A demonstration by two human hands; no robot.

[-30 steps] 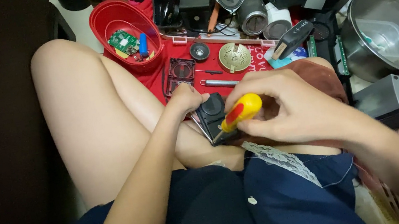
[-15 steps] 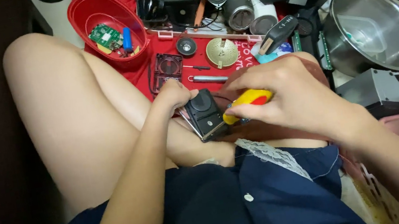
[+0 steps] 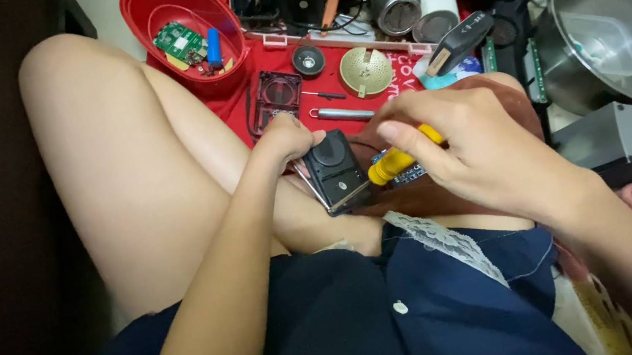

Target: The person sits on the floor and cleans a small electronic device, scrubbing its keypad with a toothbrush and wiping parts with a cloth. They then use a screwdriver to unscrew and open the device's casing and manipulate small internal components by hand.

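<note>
Head camera, looking down at a seated person's lap. At centre, the left hand (image 3: 288, 138) grips the top edge of a small black device casing (image 3: 335, 171) resting on the thigh. The right hand (image 3: 469, 145) is closed around a yellow-handled screwdriver (image 3: 391, 165), its long axis running from 2 o'clock to 8 o'clock, tip pointing down-left onto the casing's lower edge. A red bowl (image 3: 148, 4) sits at 11 o'clock.
</note>
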